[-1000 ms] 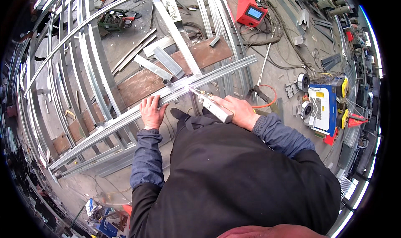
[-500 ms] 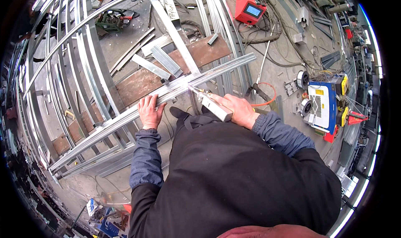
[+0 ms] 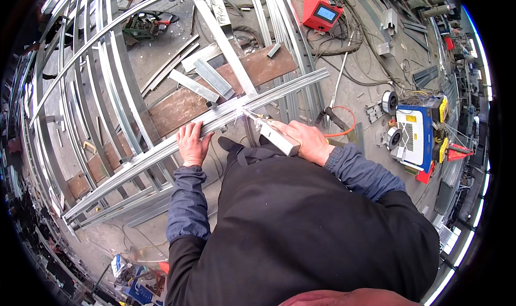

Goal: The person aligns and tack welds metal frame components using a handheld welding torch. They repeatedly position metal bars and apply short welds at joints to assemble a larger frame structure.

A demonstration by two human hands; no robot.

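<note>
My right hand (image 3: 306, 140) is closed around a handheld welding gun (image 3: 278, 138) with a boxy silver body. Its thin nozzle points to the upper left, and a bright violet-white glow (image 3: 239, 108) shows at the tip. That glow sits where a flat metal bar (image 3: 228, 45) meets a long ribbed metal rail (image 3: 279, 87) of the frame. Farther left along the same rail lies my left hand (image 3: 192, 143), palm down, fingers stretched over the metal and thumb apart. The exact weld spot is washed out by the light.
A rusty brown plate (image 3: 177, 111) lies under the frame, with short metal offcuts (image 3: 213, 77) on it. A red machine with a screen (image 3: 321, 9) stands at the back. Cables trail over the floor. Wire spools (image 3: 389, 102) and a blue-white machine (image 3: 416, 137) are at right.
</note>
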